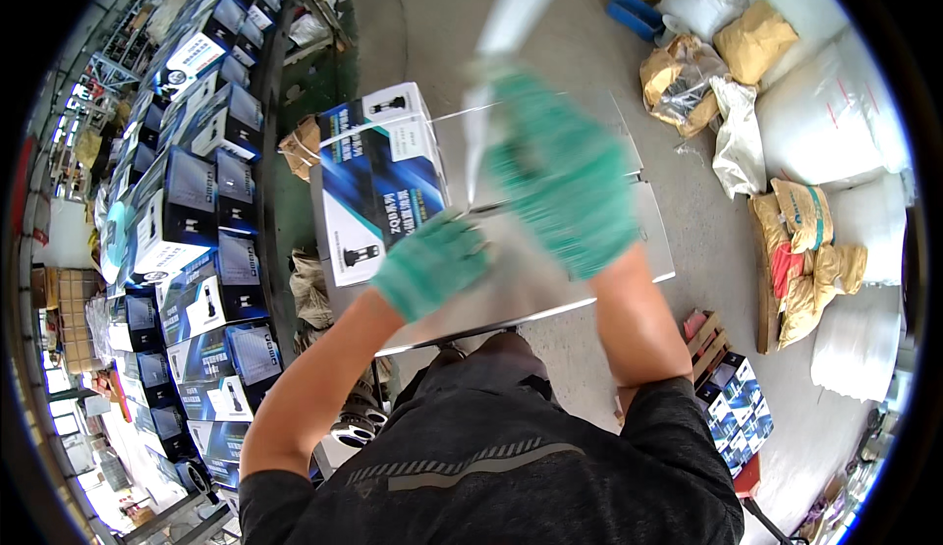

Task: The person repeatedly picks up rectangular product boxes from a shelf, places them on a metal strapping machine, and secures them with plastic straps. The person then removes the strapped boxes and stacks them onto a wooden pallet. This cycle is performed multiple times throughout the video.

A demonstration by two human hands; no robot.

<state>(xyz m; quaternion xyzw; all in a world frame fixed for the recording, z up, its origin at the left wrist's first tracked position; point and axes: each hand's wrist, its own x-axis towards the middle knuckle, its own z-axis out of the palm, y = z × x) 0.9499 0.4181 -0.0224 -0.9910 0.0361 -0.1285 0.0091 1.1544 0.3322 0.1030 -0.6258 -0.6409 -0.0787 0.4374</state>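
Black shirt (462, 466) fills the foreground; beyond it, a blue-and-white box (378, 187) sits on a metallic tabletop (530, 304), toward its left. Green-gloved left hand (435, 263) is at the box's lower right corner, fingers curled; the blurred right hand (565, 172) is beside a white strap (474, 157). Whether either grips anything, I cannot tell.

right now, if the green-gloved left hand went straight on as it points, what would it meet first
Pointing up and rightward, the left hand would probably meet the right hand, gloved in green fabric, first; depth is unclear, so it might pass beneath.
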